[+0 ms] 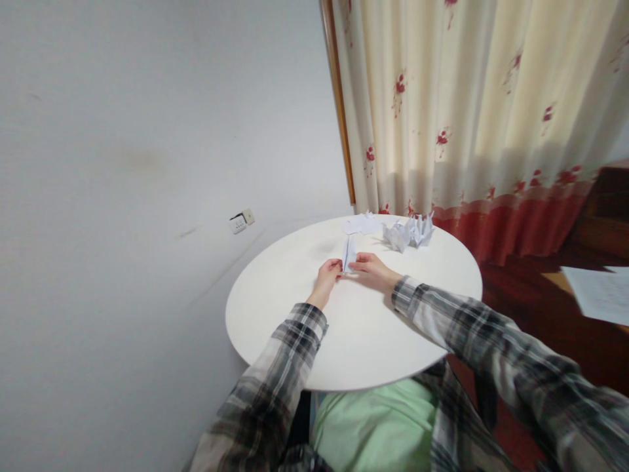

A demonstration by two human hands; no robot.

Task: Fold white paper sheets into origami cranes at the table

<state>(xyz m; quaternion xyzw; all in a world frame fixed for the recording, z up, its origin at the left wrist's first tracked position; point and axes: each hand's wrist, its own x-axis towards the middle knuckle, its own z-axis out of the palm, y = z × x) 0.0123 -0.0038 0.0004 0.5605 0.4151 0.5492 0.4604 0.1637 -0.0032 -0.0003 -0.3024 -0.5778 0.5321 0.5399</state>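
A narrow, pointed piece of folded white paper [348, 253] stands upright between my two hands over the table. My left hand [327, 275] pinches its lower left side, fingers closed. At the lower right edge, my right hand [369, 267] grips the paper between thumb and fingers. Just beyond, to the right, several folded paper cranes [410, 232] sit close together. Flat white paper [361, 223] lies behind the piece I hold. The fingertips behind the folded paper are partly hidden.
The round white table [275, 308] stands near a pale wall with a socket [238, 224]. A floral curtain [472, 118] hangs behind it. At the far right, printed sheets [597, 294] lie on a wooden surface.
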